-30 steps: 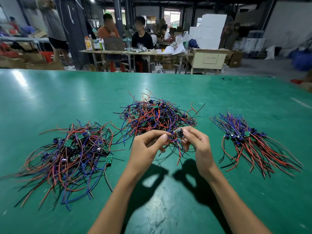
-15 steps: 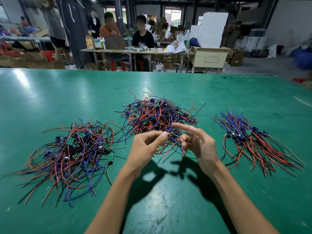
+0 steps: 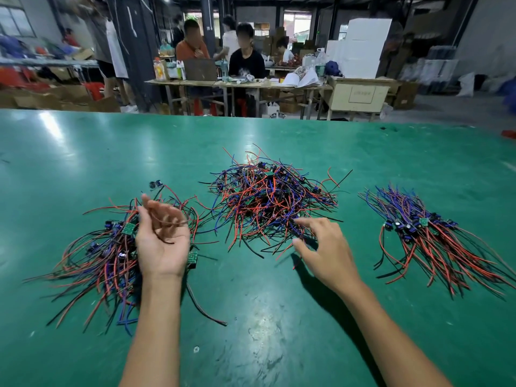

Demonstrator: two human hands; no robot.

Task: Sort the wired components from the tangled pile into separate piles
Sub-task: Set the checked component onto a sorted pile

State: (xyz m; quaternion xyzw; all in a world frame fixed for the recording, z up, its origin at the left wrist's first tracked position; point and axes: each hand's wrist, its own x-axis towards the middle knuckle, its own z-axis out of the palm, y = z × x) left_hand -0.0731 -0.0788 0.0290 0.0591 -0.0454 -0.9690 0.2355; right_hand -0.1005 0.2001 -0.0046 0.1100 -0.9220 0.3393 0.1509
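Observation:
On the green table [image 3: 251, 317] lie three heaps of red, blue and black wired components. The tangled pile [image 3: 268, 202] is in the middle. A loose pile [image 3: 100, 255] is on the left and a neater pile [image 3: 430, 238] on the right. My left hand [image 3: 162, 241] hovers palm-up over the left pile, fingers loosely curled. A blurred wire crosses the fingers, and a small wired component [image 3: 155, 184] is just beyond the fingertips. My right hand [image 3: 326, 252] reaches to the tangled pile's near edge, fingers spread, fingertips at the wires.
A stray wire [image 3: 205, 308] lies on the table near my left forearm. Beyond the table's far edge, people sit at a cluttered workbench [image 3: 237, 82] among cardboard boxes and white cartons [image 3: 363, 46].
Both hands were together at the tangled pile's near edge, working one component. My left hand has swung left over the left pile and opened. My right hand has opened and moved back to the tangled pile.

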